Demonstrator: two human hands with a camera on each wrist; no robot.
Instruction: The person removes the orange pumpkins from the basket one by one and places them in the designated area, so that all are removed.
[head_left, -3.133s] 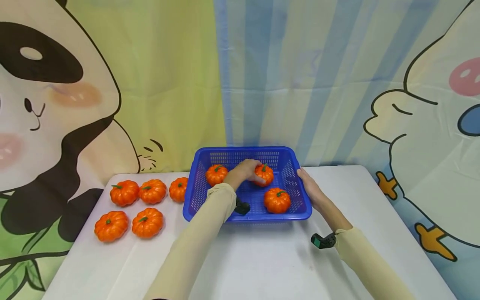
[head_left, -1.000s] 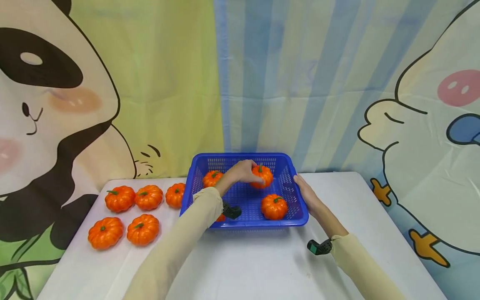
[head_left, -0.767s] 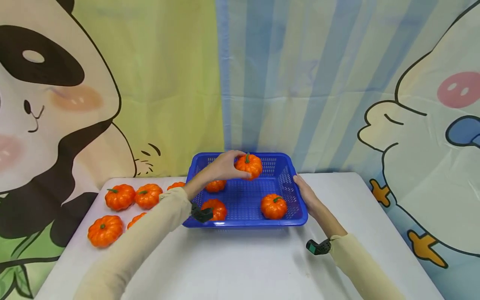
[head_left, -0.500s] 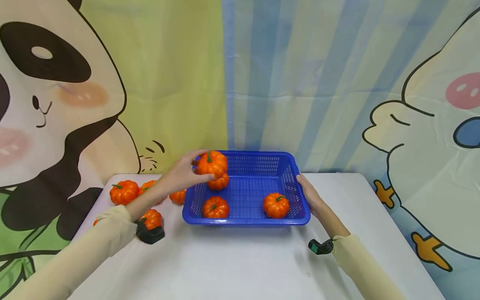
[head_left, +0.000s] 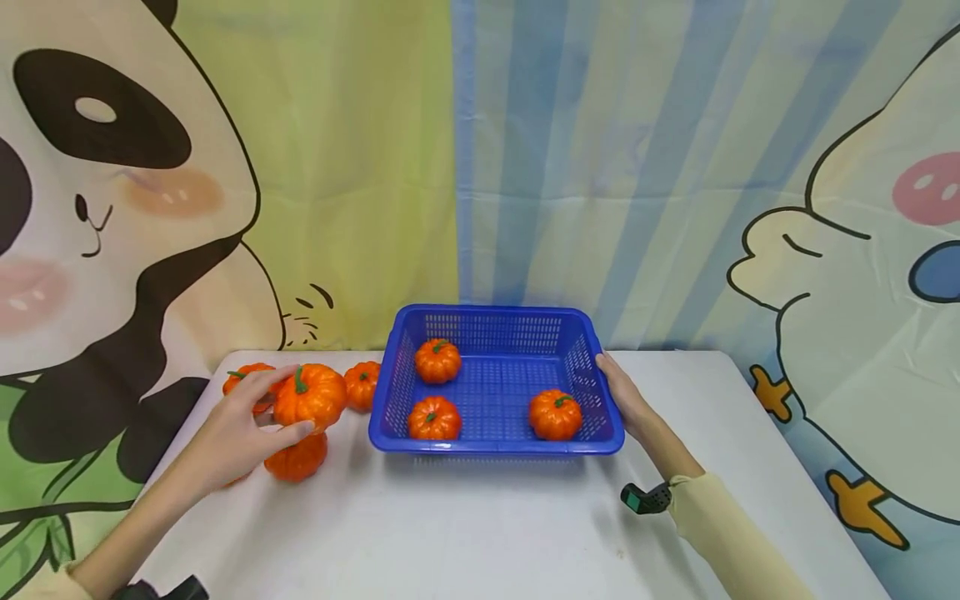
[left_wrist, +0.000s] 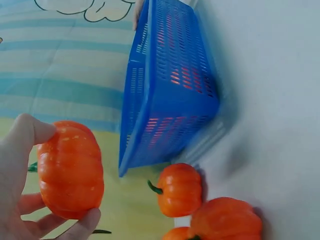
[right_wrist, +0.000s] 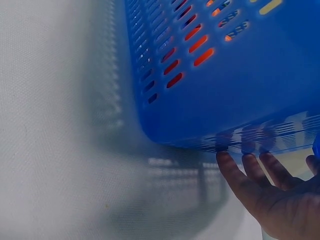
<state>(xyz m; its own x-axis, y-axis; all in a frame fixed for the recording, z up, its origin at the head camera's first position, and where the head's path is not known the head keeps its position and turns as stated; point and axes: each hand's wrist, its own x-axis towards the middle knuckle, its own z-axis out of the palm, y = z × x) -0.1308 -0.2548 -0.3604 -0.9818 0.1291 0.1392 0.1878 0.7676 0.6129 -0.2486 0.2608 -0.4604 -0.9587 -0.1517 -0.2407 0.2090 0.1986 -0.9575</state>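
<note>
From the head camera, the left hand [head_left: 236, 433] now holds one small orange toy pumpkin [head_left: 309, 397] out to the left of the blue basket [head_left: 495, 442]. Its fingers and thumb curl around the pumpkin. A moment ago this same pumpkin was inside the basket, near the back wall, so it has been lifted out and carried over the left rim. It now hangs just above another pumpkin on the white table [head_left: 487, 525], close to the other pumpkins [head_left: 362, 384] lying left of the basket. I think it is about to join that group. Three pumpkins are left in the basket [head_left: 438, 360], where there were four before. The right hand [head_left: 626, 398] has not moved; it rests flat against the right wall of the basket, fingers straight, holding it steady.

From the left wrist camera, the thumb and fingertips [left_wrist: 30, 131] wrap the held pumpkin [left_wrist: 70, 170] from two sides, a firm hold. The basket [left_wrist: 170, 90] is off to the side, well apart from the hand now. Two more pumpkins [left_wrist: 180, 189] sit on the table below, between the hand and the basket.

From the right wrist camera, the right hand's fingers [right_wrist: 252, 170] reach straight up and touch the basket wall [right_wrist: 240, 75]. They hold nothing. Orange shows through the holes in the wall
</note>
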